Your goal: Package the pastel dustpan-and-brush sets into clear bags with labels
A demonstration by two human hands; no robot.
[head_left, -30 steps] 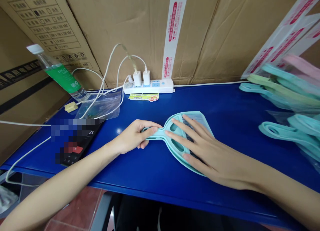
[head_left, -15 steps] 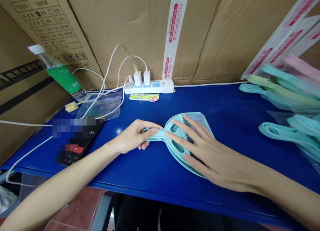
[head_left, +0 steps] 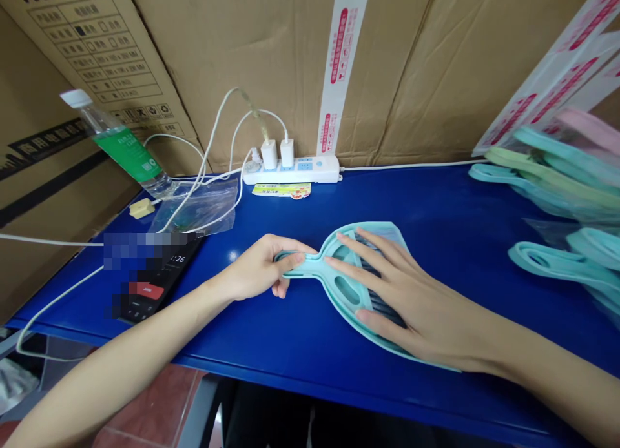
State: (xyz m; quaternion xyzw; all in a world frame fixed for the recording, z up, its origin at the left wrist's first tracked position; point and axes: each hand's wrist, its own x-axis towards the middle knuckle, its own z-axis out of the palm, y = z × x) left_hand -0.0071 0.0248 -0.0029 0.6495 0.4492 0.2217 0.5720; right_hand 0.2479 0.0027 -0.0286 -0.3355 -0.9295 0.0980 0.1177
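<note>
Left hand (head_left: 256, 267) is pinching the handle (head_left: 310, 266) of the teal dustpan-and-brush set (head_left: 330, 285), thumb on top. Right hand (head_left: 421, 299) is lying spread over the wide end, bristles (head_left: 382, 301) showing between fingers. Set is lying flat on the blue counter (head_left: 271, 351), mid-front, phone (head_left: 169, 274) well apart. Pressing should be even, palm low, not crushing bristles; handle grip should be steadying against twist.

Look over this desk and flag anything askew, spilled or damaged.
The bottle at the back left looks tilted, its cap toward the cardboard, though the wide lens may exaggerate that. Nearby, white cables loop untidily over a crumpled plastic bag. I see no spill, and no damage on the visible parts of the turquoise brush set.
</note>
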